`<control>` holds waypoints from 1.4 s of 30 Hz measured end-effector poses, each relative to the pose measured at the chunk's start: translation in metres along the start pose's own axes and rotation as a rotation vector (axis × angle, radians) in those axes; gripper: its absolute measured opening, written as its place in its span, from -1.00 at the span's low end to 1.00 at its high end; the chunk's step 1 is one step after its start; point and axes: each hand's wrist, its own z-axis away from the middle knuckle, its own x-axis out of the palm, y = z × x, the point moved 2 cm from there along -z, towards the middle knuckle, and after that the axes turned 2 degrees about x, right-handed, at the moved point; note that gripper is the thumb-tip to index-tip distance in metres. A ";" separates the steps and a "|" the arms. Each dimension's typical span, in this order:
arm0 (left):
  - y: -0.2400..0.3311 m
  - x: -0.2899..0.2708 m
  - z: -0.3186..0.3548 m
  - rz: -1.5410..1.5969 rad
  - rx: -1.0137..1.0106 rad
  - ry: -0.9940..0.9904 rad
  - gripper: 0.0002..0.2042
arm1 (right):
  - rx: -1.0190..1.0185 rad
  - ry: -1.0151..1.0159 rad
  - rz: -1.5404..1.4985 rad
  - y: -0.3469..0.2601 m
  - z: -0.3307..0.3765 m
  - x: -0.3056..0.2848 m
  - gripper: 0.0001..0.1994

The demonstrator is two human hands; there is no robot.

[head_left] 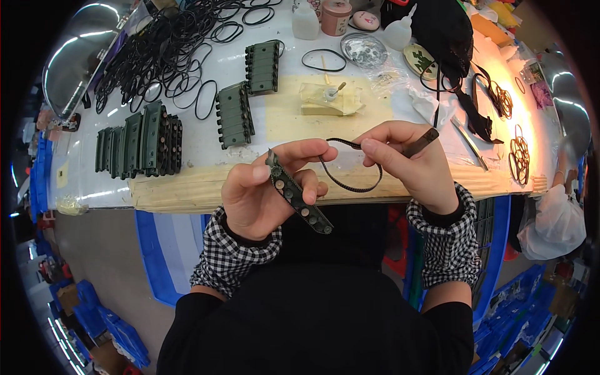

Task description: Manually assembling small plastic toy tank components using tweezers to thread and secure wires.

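Observation:
My left hand (259,190) is closed on a dark green toy-tank side piece (299,203), a slanting strip with a row of small round wheels along it. Its index fingertip also touches a thin black toothed rubber belt (350,187), which hangs as a loop between my hands. With thumb and forefinger my right hand (409,162) pinches the other side of that loop. A flat dark brown piece (422,142) sticks out past the right hand's fingers; its other end is hidden.
Stacked green wheeled pieces (140,140) stand on the table's left, with two more groups (234,115) (262,65) nearer the middle. Behind them lies a heap of black belts (156,56). A taped block (331,100), squeeze bottles (400,30) and metal tweezers (469,144) lie beyond my hands.

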 end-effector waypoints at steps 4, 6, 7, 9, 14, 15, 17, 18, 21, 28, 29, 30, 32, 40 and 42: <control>-0.001 -0.001 0.002 0.005 0.011 -0.037 -0.32 | 0.007 -0.002 -0.003 -0.002 0.001 0.002 -0.82; -0.002 -0.003 0.004 -0.002 0.004 -0.050 -0.34 | -0.001 0.000 -0.019 -0.002 0.002 0.003 -0.81; -0.002 -0.003 0.004 -0.006 0.001 -0.056 -0.35 | 0.001 -0.002 -0.025 -0.003 0.002 0.003 -0.81; -0.001 -0.003 0.005 0.006 0.001 -0.080 -0.36 | 0.012 -0.015 -0.049 -0.003 0.002 0.003 -0.81; 0.000 -0.001 0.005 -0.068 -0.013 -0.085 -0.37 | 0.100 -0.062 -0.136 -0.002 0.002 0.003 -0.79; 0.001 0.000 0.006 -0.119 -0.020 -0.075 -0.37 | 0.102 -0.065 -0.145 -0.002 0.003 0.003 -0.79; 0.003 0.005 0.006 -0.234 -0.038 -0.036 -0.38 | 0.106 -0.072 -0.163 -0.001 0.003 0.002 -0.78; 0.004 0.008 0.006 -0.299 -0.050 -0.007 -0.38 | 0.107 -0.075 -0.170 0.000 0.003 0.002 -0.78; 0.005 0.017 0.006 -0.440 -0.037 0.046 -0.37 | 0.109 -0.085 -0.192 0.002 0.004 0.001 -0.77; 0.005 0.018 0.006 -0.563 0.038 -0.026 -0.42 | 0.112 -0.087 -0.211 0.004 0.005 0.001 -0.75; 0.004 0.020 0.006 -0.602 0.039 0.009 -0.41 | 0.112 -0.084 -0.207 0.004 0.005 0.001 -0.75; 0.004 0.022 0.006 -0.640 0.039 0.045 -0.39 | 0.109 -0.084 -0.205 0.004 0.006 0.001 -0.75; 0.004 0.023 0.006 -0.695 0.047 0.065 -0.38 | 0.103 -0.081 -0.200 0.004 0.007 0.002 -0.75; 0.011 0.014 0.007 -0.667 0.109 -0.120 -0.46 | 0.077 -0.088 -0.050 -0.013 0.025 0.004 -0.80; 0.008 0.012 0.007 -0.598 0.133 -0.147 -0.46 | 0.058 -0.090 -0.026 -0.019 0.029 0.006 -0.81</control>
